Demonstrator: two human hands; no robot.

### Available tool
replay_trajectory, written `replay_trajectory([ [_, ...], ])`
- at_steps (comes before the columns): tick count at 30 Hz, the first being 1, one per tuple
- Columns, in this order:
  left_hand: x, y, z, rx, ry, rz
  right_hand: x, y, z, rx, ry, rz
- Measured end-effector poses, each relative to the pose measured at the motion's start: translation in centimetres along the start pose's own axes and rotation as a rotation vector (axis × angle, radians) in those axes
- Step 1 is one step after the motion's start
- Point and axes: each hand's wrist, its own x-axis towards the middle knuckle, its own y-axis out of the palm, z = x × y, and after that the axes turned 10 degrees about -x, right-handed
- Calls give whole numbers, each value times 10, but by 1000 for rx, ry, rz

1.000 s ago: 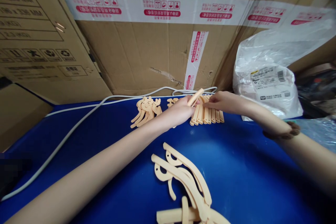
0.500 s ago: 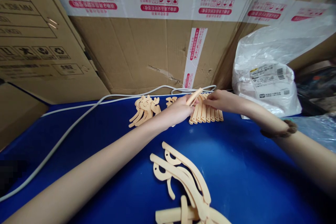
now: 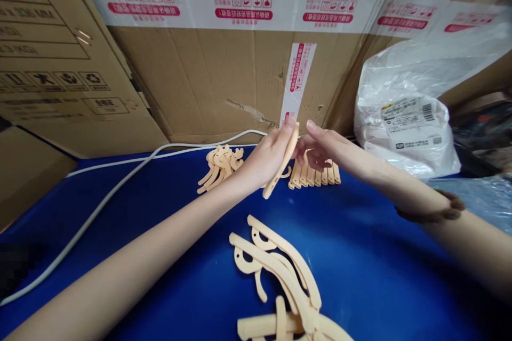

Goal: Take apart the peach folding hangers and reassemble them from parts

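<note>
My left hand [image 3: 267, 157] is closed around a long beige hanger arm [image 3: 282, 164], which stands tilted with its lower end toward me. Just right of it, my right hand [image 3: 320, 146] has its thumb and fingers apart, and its fingertips come close to the piece; whether they touch it is hidden. Beneath the right hand lies a row of matching hanger arms [image 3: 316, 177]. Left of my left hand sits a pile of curved beige hook pieces [image 3: 221, 165]. Other small pieces behind the left hand are mostly covered.
Joined folding hangers [image 3: 276, 272] lie nearer me on the blue table surface [image 3: 180, 256]. A white cable [image 3: 116, 197] runs along the left and back. Large cardboard boxes [image 3: 208, 74] wall off the rear, and a white plastic bag [image 3: 404, 117] stands at the right.
My left hand has turned, bringing the hanger arm upright in front of it. The right hand has lifted off the row of hanger arms, and its fingers have spread.
</note>
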Motion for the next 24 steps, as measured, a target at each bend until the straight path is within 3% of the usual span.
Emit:
replay_trajectory([
  [5, -2, -12, -21, -147, 46, -6, -10, 5, 18, 144, -48, -96],
  [12, -1, -46, -52, 47, 127, 6, -15, -20, 16, 66, -82, -306],
  [15, -2, -52, -57, 105, 91, 68, -16, -23, 14, -163, -187, -376],
  [19, -7, -48, -53, 190, 149, 155, -15, -21, 11, -821, -325, -562],
  [21, -8, -44, -46, 274, 232, 123, -15, -19, 11, -980, -271, -494],
  [24, -8, -38, -30, 371, 305, 53, -13, -15, 11, -864, -133, -329],
])
